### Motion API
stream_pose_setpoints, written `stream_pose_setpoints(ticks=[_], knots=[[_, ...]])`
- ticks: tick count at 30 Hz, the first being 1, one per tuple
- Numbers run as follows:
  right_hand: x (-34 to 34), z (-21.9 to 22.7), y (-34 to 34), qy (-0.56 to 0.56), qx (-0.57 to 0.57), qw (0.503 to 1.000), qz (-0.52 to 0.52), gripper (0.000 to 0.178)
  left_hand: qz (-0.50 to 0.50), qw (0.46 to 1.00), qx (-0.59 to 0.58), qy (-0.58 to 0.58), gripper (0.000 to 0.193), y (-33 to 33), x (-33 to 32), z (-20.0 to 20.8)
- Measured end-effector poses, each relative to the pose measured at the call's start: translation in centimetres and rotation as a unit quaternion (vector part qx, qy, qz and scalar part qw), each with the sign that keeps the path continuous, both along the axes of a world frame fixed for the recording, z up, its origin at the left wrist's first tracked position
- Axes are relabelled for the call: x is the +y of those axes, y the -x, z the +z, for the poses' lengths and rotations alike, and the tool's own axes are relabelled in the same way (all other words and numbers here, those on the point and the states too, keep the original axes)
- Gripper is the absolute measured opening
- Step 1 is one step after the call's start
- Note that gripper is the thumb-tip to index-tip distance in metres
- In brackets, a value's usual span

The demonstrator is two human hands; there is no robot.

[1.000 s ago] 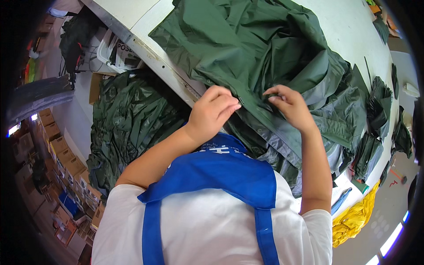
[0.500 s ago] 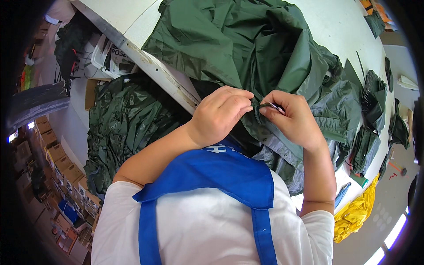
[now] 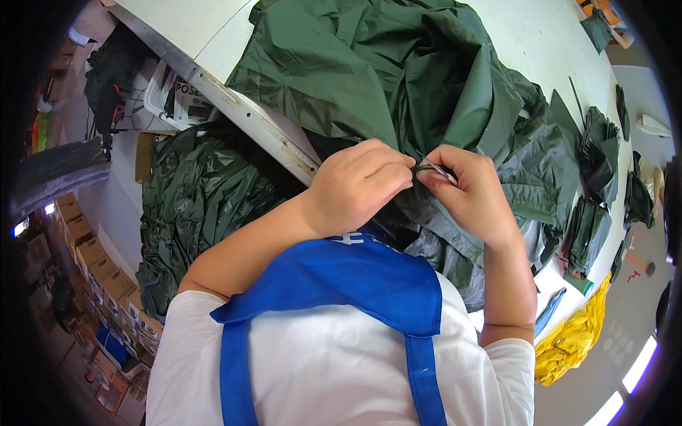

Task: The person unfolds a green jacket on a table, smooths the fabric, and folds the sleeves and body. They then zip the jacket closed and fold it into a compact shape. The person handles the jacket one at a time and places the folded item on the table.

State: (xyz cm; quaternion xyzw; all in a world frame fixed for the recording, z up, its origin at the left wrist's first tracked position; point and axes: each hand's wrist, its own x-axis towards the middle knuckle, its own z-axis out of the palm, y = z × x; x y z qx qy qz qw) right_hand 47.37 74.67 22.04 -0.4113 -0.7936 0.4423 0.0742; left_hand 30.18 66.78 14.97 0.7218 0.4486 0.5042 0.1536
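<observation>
A large dark green coated-fabric garment (image 3: 348, 78) lies rumpled over the table edge, with its grey inner side showing at the lower right. At its near edge, my left hand (image 3: 359, 181) pinches the fabric by what looks like a zipper strip. Close beside it, my right hand (image 3: 469, 192) is closed on a slim pointed metal tool (image 3: 442, 170) that looks like thread snips. The tool's tip points up and left, close to the left fingertips. A dark strip runs between the two hands. My fingers partly hide the edge and the tool.
The white table (image 3: 554, 50) has a metal-edged side at left. A heap of green fabric (image 3: 206, 213) sits below that edge, near a white bin (image 3: 160, 92). Folded green pieces (image 3: 599, 156) line the table's right side, with yellow fabric (image 3: 579, 337) at lower right.
My left hand has shifted slightly right, closer to the right fingertips. The metal tool has tilted so that more of its point shows. Both hands keep their grip.
</observation>
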Motion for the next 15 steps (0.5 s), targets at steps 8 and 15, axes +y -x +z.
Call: stream_pose_setpoints(ticks=[8, 15], knots=[[-2.4, -2.6, -0.9, -0.044, 0.099, 0.986, -0.126, 0.011, -0.051, 0.995, -0.023, 0.080, 0.019, 0.1, -0.1, 0.9], [-3.1, -4.6, -2.2, -0.069, 0.176, 0.977, -0.097, 0.033, -0.071, 0.939, -0.144, 0.303, 0.015, 0.3, 2.0, 2.2]])
